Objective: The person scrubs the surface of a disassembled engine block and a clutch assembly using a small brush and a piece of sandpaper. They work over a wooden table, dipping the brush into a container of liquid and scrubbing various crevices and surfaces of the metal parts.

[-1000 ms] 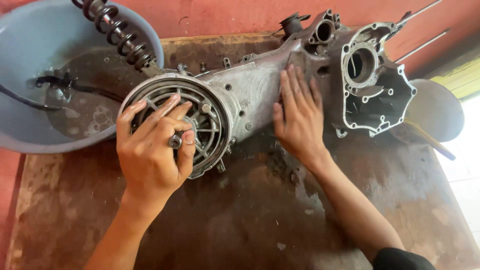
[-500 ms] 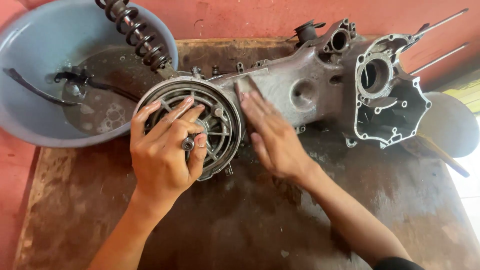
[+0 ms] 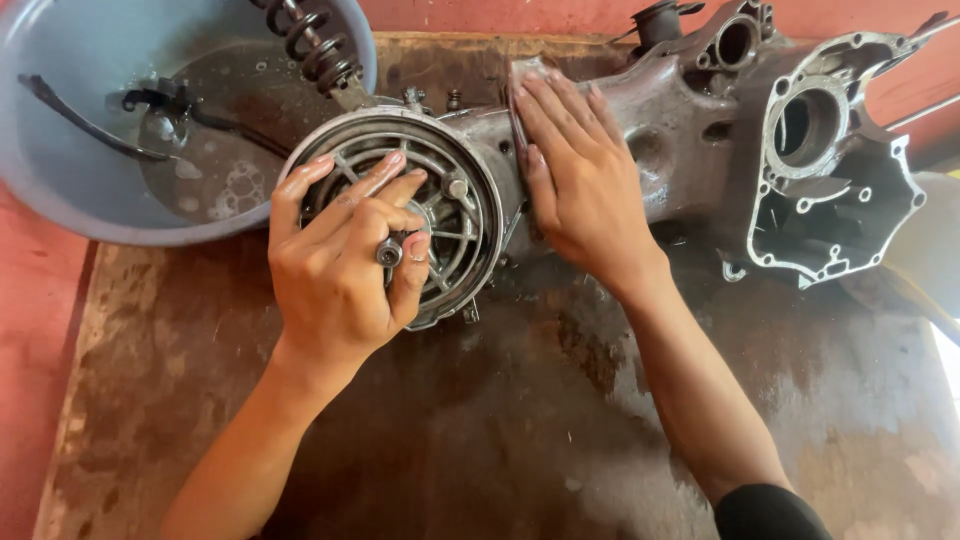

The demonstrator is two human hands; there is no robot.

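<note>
Two hands, left hand [image 3: 335, 275] clamped on greasy engine casing [image 3: 660, 130], right hand [image 3: 580, 180] flat, fingers apart.

Repair workshop: stripped engine casing [image 3: 690, 140] (grimy bench [image 3: 480, 430]).

A long, grimy grey cast-metal scooter engine casing [image 3: 690, 120] lies flat across a stained brown board. Its left end carries a round, ribbed metal cover [image 3: 455, 215] with a small shaft end [image 3: 389, 252] at the centre. Its right end is an open, bolt-holed crankcase mouth [image 3: 830, 190].
</note>
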